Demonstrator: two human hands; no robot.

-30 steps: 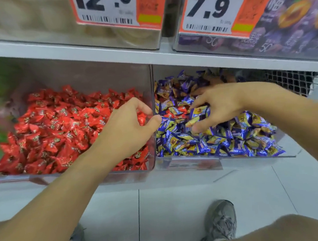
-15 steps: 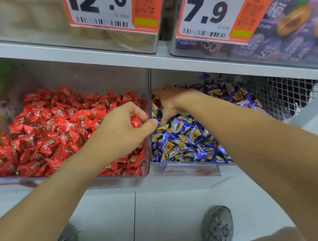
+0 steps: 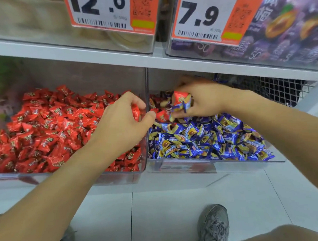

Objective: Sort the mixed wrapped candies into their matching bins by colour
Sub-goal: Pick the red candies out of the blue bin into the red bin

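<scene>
Two clear bins stand side by side on the lower shelf. The left bin (image 3: 68, 175) is heaped with red wrapped candies (image 3: 47, 128). The right bin (image 3: 233, 166) holds blue and yellow wrapped candies (image 3: 208, 141), with a few red ones (image 3: 160, 115) at its back left. My left hand (image 3: 124, 126) hovers over the divider (image 3: 146, 95) with curled fingers gripping a red candy (image 3: 136, 113). My right hand (image 3: 203, 100) is at the back of the right bin and pinches a red candy (image 3: 180, 98) together with a blue one (image 3: 181, 106).
Above, an upper shelf (image 3: 93, 53) carries clear boxes with price tags 12.0 (image 3: 109, 11) and 7.9 (image 3: 209, 15). A wire mesh (image 3: 276, 91) backs the right bin. Below are a white tiled floor (image 3: 179, 213) and my grey shoes (image 3: 214, 227). Green blurs at far left.
My right hand went from the middle of the blue bin to its back left and now lifts a red candy with a blue one. My left hand stayed over the divider.
</scene>
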